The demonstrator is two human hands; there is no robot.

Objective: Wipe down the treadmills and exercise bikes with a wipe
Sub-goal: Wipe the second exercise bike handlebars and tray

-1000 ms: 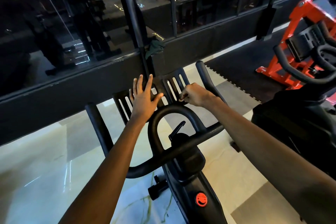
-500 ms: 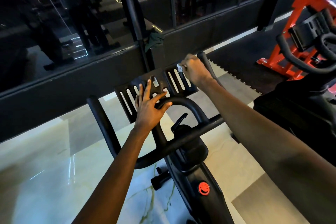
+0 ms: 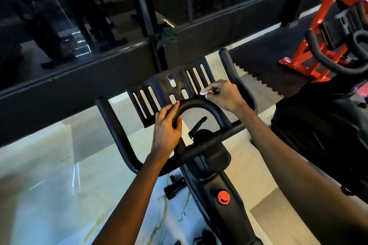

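Note:
A black exercise bike (image 3: 217, 185) stands below me, with a slotted tablet tray (image 3: 159, 87) at the front of its handlebars. My left hand (image 3: 166, 127) grips the arched centre loop of the handlebar (image 3: 201, 105), fingers curled over its left side. My right hand (image 3: 225, 95) pinches a small white wipe (image 3: 205, 92) and holds it against the tray's lower right corner, beside the right handlebar horn (image 3: 229, 65).
A second black bike (image 3: 326, 125) stands close on the right, and a red machine frame (image 3: 326, 32) behind it. A dark glass wall with a black sill (image 3: 79, 87) runs across the front; a dark cloth (image 3: 166, 36) hangs on its post. Glossy marble floor (image 3: 49, 195) lies left.
My left hand slid down off the tray and closed round the handlebar loop. My right hand went up to the tray's top right corner, then came back down to its lower right with the wipe.

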